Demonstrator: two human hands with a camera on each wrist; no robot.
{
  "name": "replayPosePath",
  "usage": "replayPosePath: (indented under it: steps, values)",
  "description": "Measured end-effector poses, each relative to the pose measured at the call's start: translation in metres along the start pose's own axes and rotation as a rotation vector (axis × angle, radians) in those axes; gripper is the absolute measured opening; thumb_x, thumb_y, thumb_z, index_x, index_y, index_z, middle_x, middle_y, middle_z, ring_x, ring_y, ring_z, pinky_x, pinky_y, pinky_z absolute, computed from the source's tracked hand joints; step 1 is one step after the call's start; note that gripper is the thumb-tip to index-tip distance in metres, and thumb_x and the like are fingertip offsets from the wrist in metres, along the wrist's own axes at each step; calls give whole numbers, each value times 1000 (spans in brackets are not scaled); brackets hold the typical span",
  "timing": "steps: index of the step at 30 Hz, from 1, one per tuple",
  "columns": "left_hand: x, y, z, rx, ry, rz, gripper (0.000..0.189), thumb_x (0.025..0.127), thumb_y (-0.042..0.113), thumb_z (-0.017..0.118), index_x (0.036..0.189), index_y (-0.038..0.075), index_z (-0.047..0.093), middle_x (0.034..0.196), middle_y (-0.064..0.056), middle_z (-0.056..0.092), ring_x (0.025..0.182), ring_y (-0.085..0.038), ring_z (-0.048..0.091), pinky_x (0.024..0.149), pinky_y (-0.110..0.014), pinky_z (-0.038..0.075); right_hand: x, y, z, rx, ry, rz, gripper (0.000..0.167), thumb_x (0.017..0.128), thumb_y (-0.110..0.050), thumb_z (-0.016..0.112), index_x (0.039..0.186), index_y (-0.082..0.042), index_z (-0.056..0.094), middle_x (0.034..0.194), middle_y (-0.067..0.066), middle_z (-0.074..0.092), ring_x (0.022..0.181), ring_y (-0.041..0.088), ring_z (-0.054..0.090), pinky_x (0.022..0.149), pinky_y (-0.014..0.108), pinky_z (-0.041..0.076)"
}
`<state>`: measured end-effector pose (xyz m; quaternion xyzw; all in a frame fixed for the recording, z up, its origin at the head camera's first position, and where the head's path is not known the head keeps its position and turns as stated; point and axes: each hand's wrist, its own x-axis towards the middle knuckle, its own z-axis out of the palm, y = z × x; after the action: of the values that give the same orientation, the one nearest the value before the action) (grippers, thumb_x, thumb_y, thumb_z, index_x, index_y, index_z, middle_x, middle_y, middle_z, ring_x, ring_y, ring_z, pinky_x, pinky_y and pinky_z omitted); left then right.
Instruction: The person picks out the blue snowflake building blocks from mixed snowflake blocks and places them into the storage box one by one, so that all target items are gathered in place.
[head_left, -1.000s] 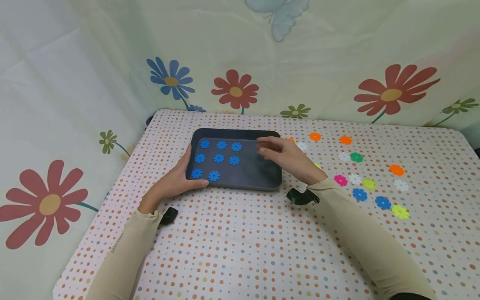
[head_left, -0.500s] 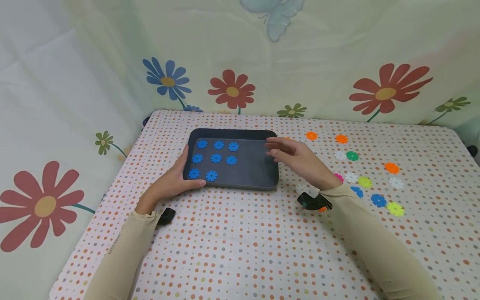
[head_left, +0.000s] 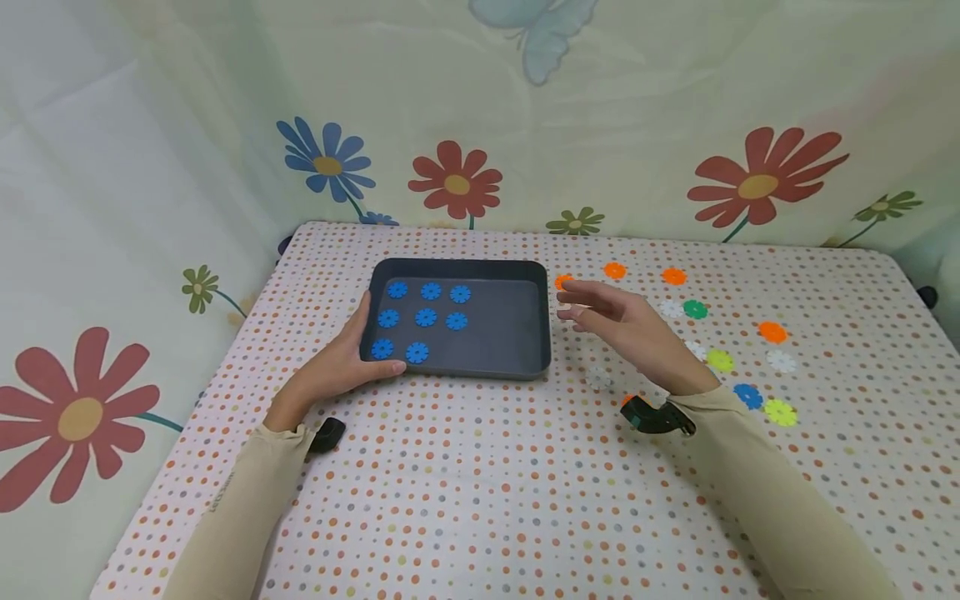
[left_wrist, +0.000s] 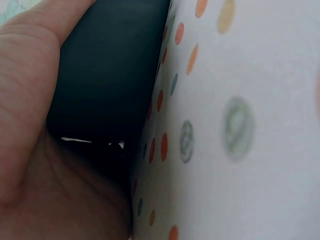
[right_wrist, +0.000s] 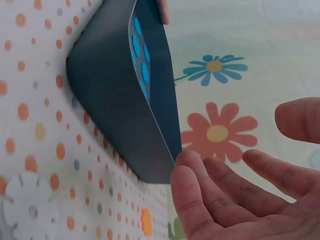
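A dark grey rectangular tray (head_left: 495, 354) sits on the dotted tabletop and bears several blue flower-shaped discs (head_left: 426, 317) in three rows at its left side. My left hand (head_left: 337, 362) holds the tray's near left corner, thumb along the front rim and fingers along the left wall; the left wrist view shows the palm close against the dark wall (left_wrist: 110, 70). Just past the tray's right edge, my right hand (head_left: 630, 329) hovers with relaxed fingers and nothing in them. In the right wrist view its fingertips overlap the tray's far corner.
Loose discs lie to the right: orange (head_left: 772, 332), green (head_left: 695, 310), white (head_left: 782, 361), yellow (head_left: 781, 412) and blue (head_left: 747, 396). Some are partly hidden under the right hand and wrist. A flower-printed curtain (head_left: 622, 117) hangs behind the table.
My right hand has moved right, from over the tray's right part to outside its edge. My left hand stays at the tray's corner. The head view has shifted slightly.
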<state>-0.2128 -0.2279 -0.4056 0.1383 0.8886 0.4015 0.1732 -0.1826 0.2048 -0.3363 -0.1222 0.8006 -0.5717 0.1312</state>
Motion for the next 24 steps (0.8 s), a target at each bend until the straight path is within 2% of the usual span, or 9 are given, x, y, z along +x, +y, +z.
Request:
replayPosePath:
  steps: [4, 11, 14, 18, 24]
  values:
    - [1, 0, -1, 0, -1, 10, 131, 92, 59, 79, 170, 26, -21, 177, -4, -17, 163, -34, -6, 124, -68, 13, -8, 1, -7, -36, 16, 16, 52, 114, -22, 58, 162, -8, 46, 157, 14, 53, 137, 33, 59, 112, 50, 47]
    - [-1, 0, -2, -3, -1, 4, 132, 92, 58, 80, 169, 25, -22, 177, -4, -18, 163, -33, -7, 124, -67, 12, -20, 8, -15, -73, 28, 39, 50, 114, -25, 58, 160, -9, 48, 155, 12, 55, 134, 31, 62, 107, 34, 52]
    - [-1, 0, -2, -6, -3, -2, 132, 92, 58, 80, 170, 25, -22, 177, -4, -18, 163, -34, -7, 124, -68, 13, -27, 11, -20, -69, 30, 40, 49, 114, -28, 58, 160, -12, 50, 153, 12, 57, 131, 29, 64, 105, 32, 52]
    - [-1, 0, 0, -8, -8, -7, 132, 92, 59, 79, 170, 26, -22, 177, -4, -18, 163, -33, -7, 124, -67, 13, -38, 17, -26, -42, 30, 29, 51, 113, -28, 60, 159, -10, 50, 153, 15, 57, 128, 26, 67, 103, 31, 53]
    - [1, 0, 1, -11, -6, -4, 132, 92, 58, 79, 170, 24, -22, 177, -4, -18, 163, -33, -7, 124, -67, 13, -54, 26, -36, -94, 50, 44, 52, 113, -26, 60, 160, -7, 48, 152, 16, 56, 124, 17, 68, 98, 22, 52]
